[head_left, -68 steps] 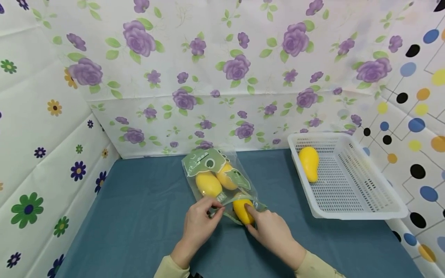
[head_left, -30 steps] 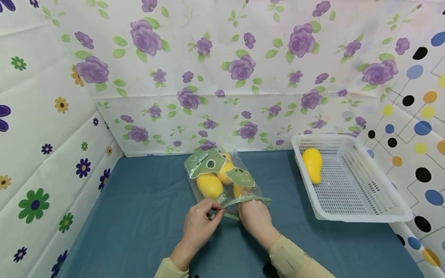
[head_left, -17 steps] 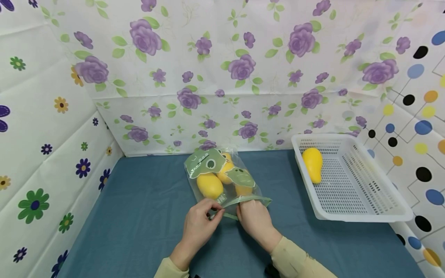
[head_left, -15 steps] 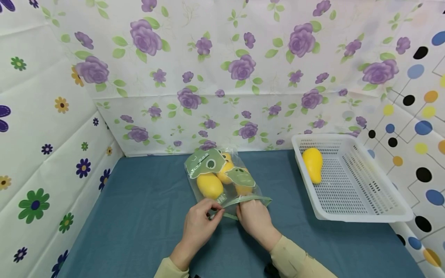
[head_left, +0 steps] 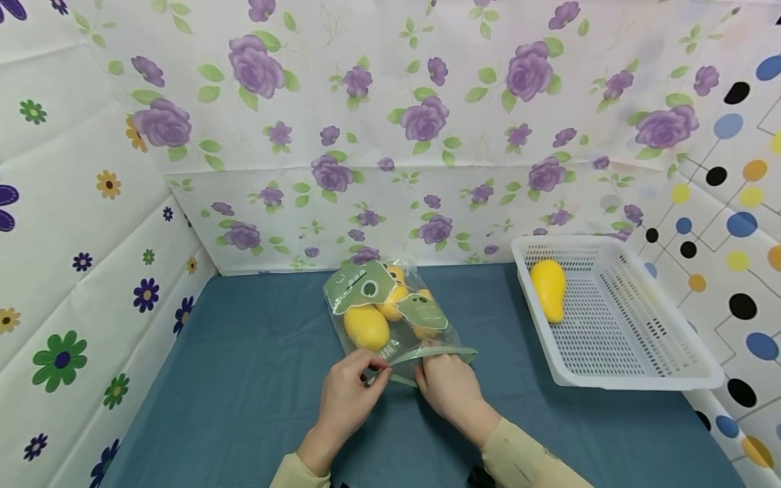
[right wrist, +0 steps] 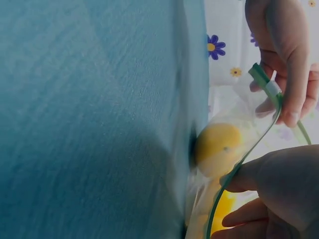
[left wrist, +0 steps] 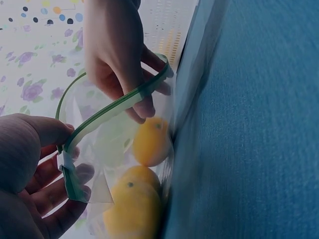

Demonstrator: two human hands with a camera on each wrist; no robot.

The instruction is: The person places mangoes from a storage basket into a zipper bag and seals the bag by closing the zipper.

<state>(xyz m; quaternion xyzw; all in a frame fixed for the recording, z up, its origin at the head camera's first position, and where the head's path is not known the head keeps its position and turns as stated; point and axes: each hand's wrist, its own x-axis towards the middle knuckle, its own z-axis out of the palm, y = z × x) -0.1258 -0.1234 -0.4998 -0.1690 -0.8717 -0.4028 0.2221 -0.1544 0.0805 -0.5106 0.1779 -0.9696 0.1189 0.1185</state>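
Blue cloth-covered surface (head_left: 256,379). Lying directly on it: clear zip bag (head_left: 390,315) of yellow mangoes at centre; white perforated basket (head_left: 616,325) at right, holding one mango (head_left: 548,288).

No legible txt; bag (head_left: 390,312) print too blurry to read.

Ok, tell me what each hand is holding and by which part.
Both hold the clear bag of yellow fruit by its green zip rim: the left hand pinches the left end, the right hand grips the rim's right part.
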